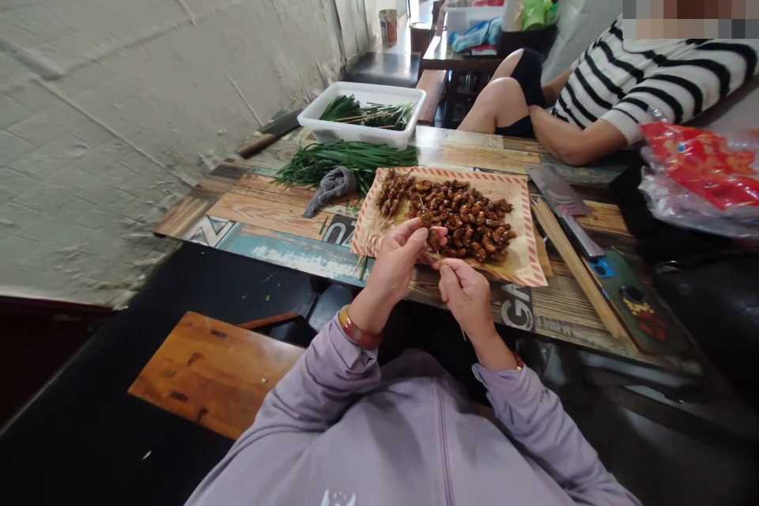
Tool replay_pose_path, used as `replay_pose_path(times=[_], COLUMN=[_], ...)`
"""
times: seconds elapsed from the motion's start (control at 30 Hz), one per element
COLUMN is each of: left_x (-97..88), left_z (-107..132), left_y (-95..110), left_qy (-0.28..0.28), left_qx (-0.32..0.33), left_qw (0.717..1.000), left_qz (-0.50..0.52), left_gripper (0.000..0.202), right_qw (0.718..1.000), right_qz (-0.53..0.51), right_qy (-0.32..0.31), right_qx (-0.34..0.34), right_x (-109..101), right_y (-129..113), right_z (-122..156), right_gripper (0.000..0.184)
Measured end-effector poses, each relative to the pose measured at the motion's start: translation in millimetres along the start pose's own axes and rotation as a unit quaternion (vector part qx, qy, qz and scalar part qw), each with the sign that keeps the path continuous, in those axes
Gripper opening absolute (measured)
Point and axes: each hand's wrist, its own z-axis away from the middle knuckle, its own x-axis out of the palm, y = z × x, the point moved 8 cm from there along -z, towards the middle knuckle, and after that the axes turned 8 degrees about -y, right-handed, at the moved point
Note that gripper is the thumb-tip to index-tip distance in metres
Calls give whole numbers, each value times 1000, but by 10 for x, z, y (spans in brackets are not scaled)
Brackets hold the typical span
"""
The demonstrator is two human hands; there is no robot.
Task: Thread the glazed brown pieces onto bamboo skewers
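My left hand (391,267) is closed, its thumb and fingers pinching a glossy brown piece (433,240) that looks like an insect pupa. A thin bamboo skewer (437,255) is gripped in my right hand (468,299), its tip end reaching toward the pinched piece. Whether the point has entered the piece is too small to tell. Just beyond both hands, a heap of similar brown pieces (468,213) covers a paper-lined tray with a red-striped border (530,253). Several loaded skewers (391,196) lie at the tray's left side.
Green chives (344,160) and a grey cloth (332,186) lie left of the tray. Behind them stands a white plastic tub (314,117). On the right are a cleaver (557,190), bare skewers (581,273) and a red plastic bag (705,166). A person in stripes (646,79) sits across.
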Motion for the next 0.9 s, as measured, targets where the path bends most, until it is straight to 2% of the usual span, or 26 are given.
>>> replay_pose_path(times=[0.3, 0.57, 0.9], left_x=[4, 10, -42], left_z=[20, 82, -102], left_y=[-3, -82, 198], left_qy=[13, 17, -2], left_qx=[11, -12, 56], left_qw=[1000, 1000, 998], left_qz=[12, 16, -8], left_gripper=[48, 55, 32], right_qw=[1000, 1000, 1000], right_qz=[23, 28, 13], right_qy=[-1, 2, -13], right_qx=[-5, -5, -4], right_x=[-1, -11, 30], right_y=[-30, -10, -20], right_z=[-3, -7, 0], right_gripper=[25, 26, 25])
